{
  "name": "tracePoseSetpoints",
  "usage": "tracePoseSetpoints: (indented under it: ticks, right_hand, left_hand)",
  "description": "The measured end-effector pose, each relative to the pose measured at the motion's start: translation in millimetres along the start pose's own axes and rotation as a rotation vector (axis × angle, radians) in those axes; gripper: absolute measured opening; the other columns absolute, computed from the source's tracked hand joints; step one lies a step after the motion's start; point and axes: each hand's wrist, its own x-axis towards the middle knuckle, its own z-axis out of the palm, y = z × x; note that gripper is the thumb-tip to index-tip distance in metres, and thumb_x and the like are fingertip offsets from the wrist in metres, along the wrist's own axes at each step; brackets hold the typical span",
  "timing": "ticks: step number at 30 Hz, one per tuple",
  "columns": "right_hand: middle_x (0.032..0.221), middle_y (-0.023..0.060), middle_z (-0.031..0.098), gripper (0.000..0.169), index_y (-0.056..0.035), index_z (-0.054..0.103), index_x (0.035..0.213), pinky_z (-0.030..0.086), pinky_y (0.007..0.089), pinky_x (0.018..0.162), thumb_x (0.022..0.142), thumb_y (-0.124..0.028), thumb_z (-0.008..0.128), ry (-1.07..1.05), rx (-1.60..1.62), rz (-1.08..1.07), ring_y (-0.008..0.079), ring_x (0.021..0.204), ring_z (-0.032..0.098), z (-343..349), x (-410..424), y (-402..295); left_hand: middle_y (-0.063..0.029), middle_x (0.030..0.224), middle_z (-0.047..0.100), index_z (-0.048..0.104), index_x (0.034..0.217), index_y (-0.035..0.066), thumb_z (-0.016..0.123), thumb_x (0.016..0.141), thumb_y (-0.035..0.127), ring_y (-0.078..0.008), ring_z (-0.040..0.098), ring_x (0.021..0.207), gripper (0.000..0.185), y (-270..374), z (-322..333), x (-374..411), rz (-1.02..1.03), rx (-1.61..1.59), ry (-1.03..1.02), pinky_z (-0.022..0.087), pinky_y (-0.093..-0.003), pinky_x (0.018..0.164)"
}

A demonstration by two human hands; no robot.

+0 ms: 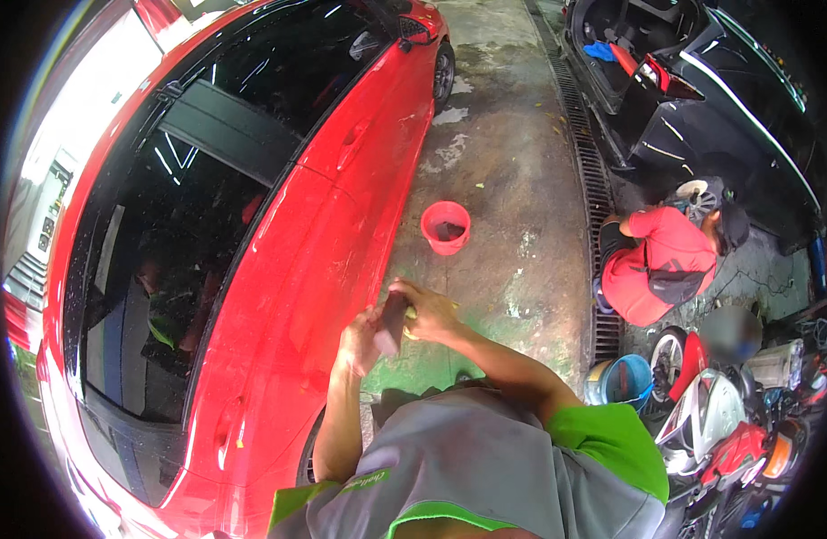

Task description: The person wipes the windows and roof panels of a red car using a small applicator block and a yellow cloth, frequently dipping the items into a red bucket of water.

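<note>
Before my body, my left hand point(361, 339) and my right hand point(432, 314) hold a dark, flat, block-like object point(393, 316) between them, its near end paler. What it is made of I cannot tell. Something yellow-green point(410, 322) shows between it and my right palm. Both hands are close beside the lower side of a red car point(306, 249), whose paint looks wet in places. Beyond my hands, a pink bucket point(445, 246) with a dark item inside stands on the concrete floor.
A metal drain grate point(582, 135) runs along the floor at right. A person in a red shirt point(663, 249) crouches past it beside a black car point(689, 128) with its rear open. Nearer, a blue bucket point(599, 383) stands by parked motorcycles point(703, 411).
</note>
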Motion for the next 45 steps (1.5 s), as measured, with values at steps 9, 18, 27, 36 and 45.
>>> tracePoseSetpoints:
  ticks: [9,18,27,36,45]
  right_hand:
    - [0.115,0.0184,0.073,0.046,-0.0091,0.066,0.126,0.055,0.0465,0.090,0.086,-0.029,0.078,-0.253,0.253,0.482,0.0354,0.109,0.071,-60.3,78.1,85.5]
    - [0.107,0.0220,0.071,0.046,0.0015,0.065,0.119,0.053,0.0453,0.090,0.082,-0.023,0.074,-0.249,0.346,0.488,0.0330,0.104,0.071,-49.7,211.6,227.7]
    - [0.098,0.0109,0.068,0.043,-0.0033,0.060,0.127,0.058,0.0394,0.059,0.090,-0.012,0.080,0.012,1.031,1.135,0.0207,0.077,0.070,-17.3,281.9,330.9]
    - [0.084,0.0044,0.060,0.027,-0.0069,0.064,0.102,0.057,0.0388,0.070,0.100,-0.033,0.063,0.208,1.596,1.451,0.0223,0.074,0.061,79.0,233.1,540.4]
    - [0.083,0.0048,0.066,0.034,-0.0143,0.065,0.114,0.059,0.0380,0.058,0.104,-0.046,0.058,0.142,1.339,1.477,0.0236,0.067,0.068,183.5,268.1,703.9]
  left_hand:
    - [-0.0249,0.165,0.030,0.004,0.166,0.003,0.084,0.086,0.029,-0.0413,0.034,0.150,0.116,23.8,78.0,135.5,0.749,1.190,-0.114,0.030,-0.0525,0.122]
    - [-0.0301,0.156,0.044,0.000,0.165,-0.001,0.081,0.092,0.027,-0.0361,0.050,0.141,0.112,58.8,111.8,352.3,0.592,1.114,-0.251,0.041,-0.0445,0.115]
    - [-0.0267,0.147,0.056,0.005,0.168,0.018,0.071,0.098,0.034,-0.0400,0.058,0.134,0.097,58.4,69.0,533.8,0.152,1.075,0.061,0.048,-0.0424,0.107]
    - [-0.0050,0.077,0.053,0.037,0.155,0.026,0.069,0.100,0.035,-0.0143,0.052,0.053,0.064,-81.3,-62.8,648.7,-0.472,0.412,0.213,0.044,-0.0296,0.045]
    - [-0.0072,0.076,0.064,0.046,0.154,0.023,0.071,0.097,0.033,-0.0168,0.060,0.051,0.063,-247.1,-83.1,796.8,-0.485,0.253,0.393,0.052,-0.0351,0.045]
